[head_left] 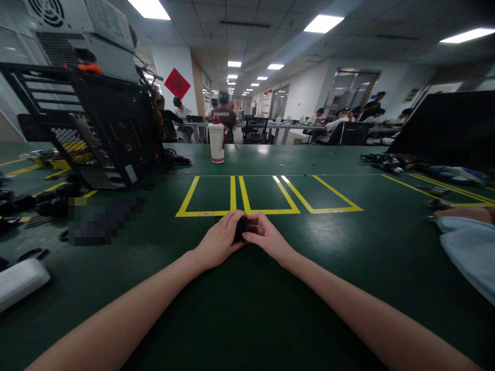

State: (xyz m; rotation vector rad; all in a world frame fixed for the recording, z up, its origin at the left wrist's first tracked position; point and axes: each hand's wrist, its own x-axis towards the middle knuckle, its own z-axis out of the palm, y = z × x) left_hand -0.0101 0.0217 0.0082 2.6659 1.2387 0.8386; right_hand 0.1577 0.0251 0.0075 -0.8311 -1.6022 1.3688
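Both my hands meet over the green table, just on the near side of the yellow tape frames. Between them is a small black object [240, 230], mostly covered by fingers, so its kind does not show. My left hand [218, 239] wraps over it from the left, fingers closed round it. From the right, my right hand [266, 237] pinches its side with thumb and fingertips. A small dark part also shows beside the left fingers.
A black computer case [112, 129] with a power supply [85, 36] on top stands at the left. Farther back is a white bottle [216, 141] with a red lid. A black monitor [452, 129] and another person's sleeve [469, 247] are at the right. A white case [21, 283] lies near left.
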